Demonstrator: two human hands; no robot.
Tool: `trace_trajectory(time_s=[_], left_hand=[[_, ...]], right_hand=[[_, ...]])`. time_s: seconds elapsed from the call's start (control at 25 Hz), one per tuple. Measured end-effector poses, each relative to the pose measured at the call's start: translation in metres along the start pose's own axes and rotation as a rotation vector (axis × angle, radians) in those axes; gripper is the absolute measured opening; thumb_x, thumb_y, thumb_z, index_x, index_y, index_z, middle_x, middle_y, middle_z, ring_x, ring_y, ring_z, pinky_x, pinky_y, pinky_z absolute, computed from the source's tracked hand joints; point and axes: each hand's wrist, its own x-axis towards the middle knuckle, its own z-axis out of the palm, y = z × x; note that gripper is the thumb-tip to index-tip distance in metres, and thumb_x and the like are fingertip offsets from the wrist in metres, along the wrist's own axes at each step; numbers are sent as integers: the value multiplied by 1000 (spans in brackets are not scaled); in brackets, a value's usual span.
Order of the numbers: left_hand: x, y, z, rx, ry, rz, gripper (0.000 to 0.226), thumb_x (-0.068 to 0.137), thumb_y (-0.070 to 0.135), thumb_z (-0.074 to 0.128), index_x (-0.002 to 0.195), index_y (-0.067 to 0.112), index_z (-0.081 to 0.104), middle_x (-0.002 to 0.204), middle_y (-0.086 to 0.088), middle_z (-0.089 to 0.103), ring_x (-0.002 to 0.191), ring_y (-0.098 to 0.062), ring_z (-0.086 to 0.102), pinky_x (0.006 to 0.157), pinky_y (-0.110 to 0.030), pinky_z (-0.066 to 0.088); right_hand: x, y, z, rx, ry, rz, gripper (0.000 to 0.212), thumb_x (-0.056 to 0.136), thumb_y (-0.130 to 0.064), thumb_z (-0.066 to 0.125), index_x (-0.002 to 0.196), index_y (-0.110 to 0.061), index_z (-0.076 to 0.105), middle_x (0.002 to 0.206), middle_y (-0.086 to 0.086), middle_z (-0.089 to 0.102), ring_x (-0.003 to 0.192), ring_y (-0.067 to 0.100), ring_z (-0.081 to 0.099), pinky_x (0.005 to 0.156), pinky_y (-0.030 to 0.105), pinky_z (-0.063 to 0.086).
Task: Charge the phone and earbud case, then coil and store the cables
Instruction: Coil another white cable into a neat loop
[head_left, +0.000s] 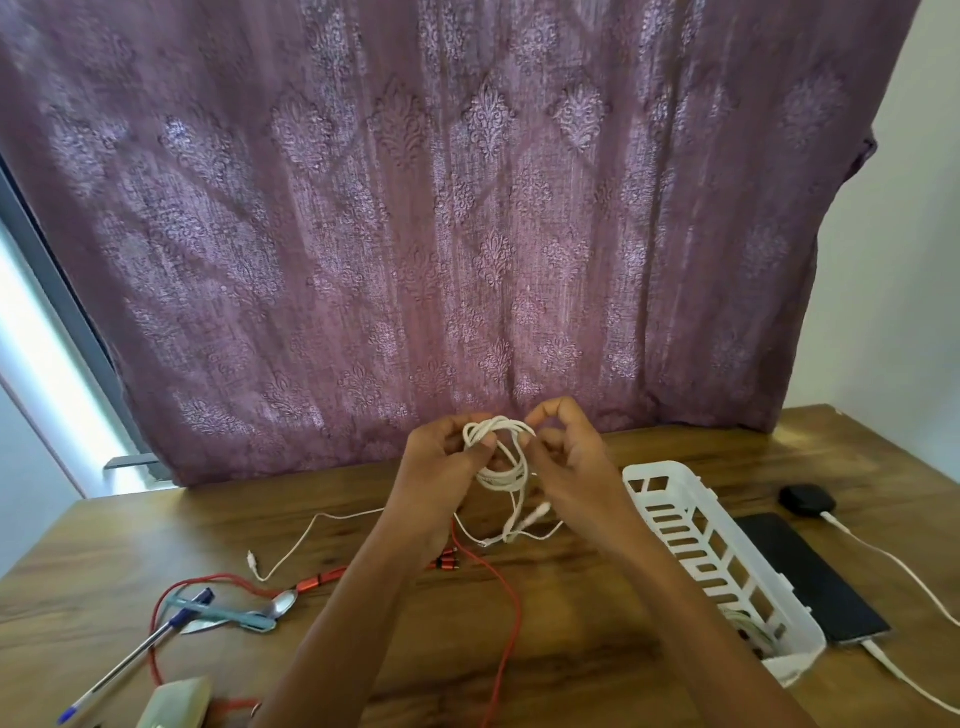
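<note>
You are holding a white cable coil (501, 474) up over the far edge of the table (571, 649), about midway along it. Your left hand (441, 457) is gripping the loops from one side with curled fingers, and your right hand (576, 462) is pinching the strands on the other. The coil's loose ends are hanging down to the wood. A white basket (691, 525) is lying toward the table's right edge. Between it and that edge the phone (810, 571) and the earbud case (807, 500) are sitting, each with a white charging cable (883, 552) plugged in. A red cable (517, 610) is sprawling across the near left part, close to a thin white cable (306, 535), pens (135, 660) and a spoon (283, 605).
</note>
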Motion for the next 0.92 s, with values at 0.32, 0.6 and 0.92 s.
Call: trace_trajectory(time_s=[0.32, 0.6, 0.92], left_hand=[[-2, -5, 2, -449, 115, -103, 18, 84, -7, 55, 97, 4, 61, 79, -11, 66, 62, -14, 66, 63, -26, 56], [-7, -16, 9, -395, 179, -28, 24, 82, -7, 57, 96, 11, 64, 83, -7, 70, 72, -14, 66, 74, -28, 54], [-6, -27, -6, 16, 55, 157, 30, 80, -6, 62, 102, 15, 65, 75, 11, 73, 73, -4, 68, 67, -16, 54]], right_hand=[[-6, 2, 12, -514, 195, -272, 34, 84, -35, 45, 101, -19, 71, 91, -12, 55, 86, 8, 52, 79, 30, 46], [1, -8, 10, -726, 119, -169, 16, 83, -28, 67, 92, -14, 70, 88, -8, 38, 89, 11, 44, 75, 25, 41], [7, -15, 1, -468, -71, 40, 20, 79, -21, 65, 64, -16, 53, 72, -7, 46, 61, 4, 44, 58, 19, 34]])
